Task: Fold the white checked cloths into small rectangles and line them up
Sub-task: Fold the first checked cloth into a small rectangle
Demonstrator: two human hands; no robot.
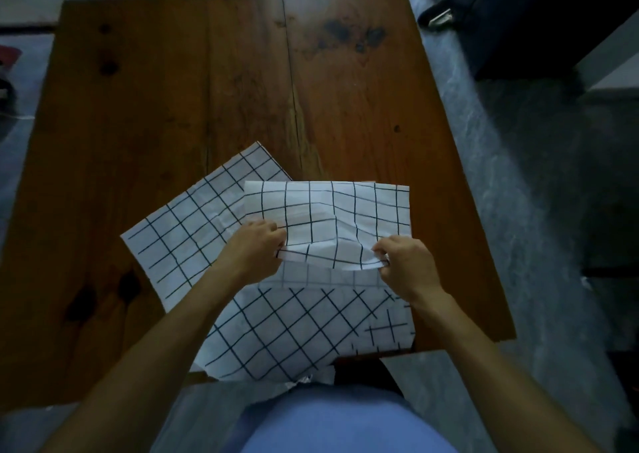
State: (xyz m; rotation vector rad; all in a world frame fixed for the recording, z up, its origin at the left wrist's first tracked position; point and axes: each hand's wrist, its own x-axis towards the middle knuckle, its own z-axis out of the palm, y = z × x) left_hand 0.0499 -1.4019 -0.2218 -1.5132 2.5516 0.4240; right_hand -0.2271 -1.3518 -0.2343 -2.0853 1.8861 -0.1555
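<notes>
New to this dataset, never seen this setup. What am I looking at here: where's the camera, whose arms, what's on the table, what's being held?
There is no robot here. A person wears one wide-angle camera on the head, which looks forward and down, so the two bare arms coming in from the bottom are the person's own. That is the only view.

The surface is a brown wooden table. Several white checked cloths lie on its near part, overlapping. One spread cloth lies to the left, another lies nearest the person and hangs over the table's near edge.

On top is a partly folded cloth. The left hand and the right hand each pinch its near edge, one at each end, lifted a little off the cloths below. It looks like a fold in progress. No finished small rectangles are in view yet.
</notes>
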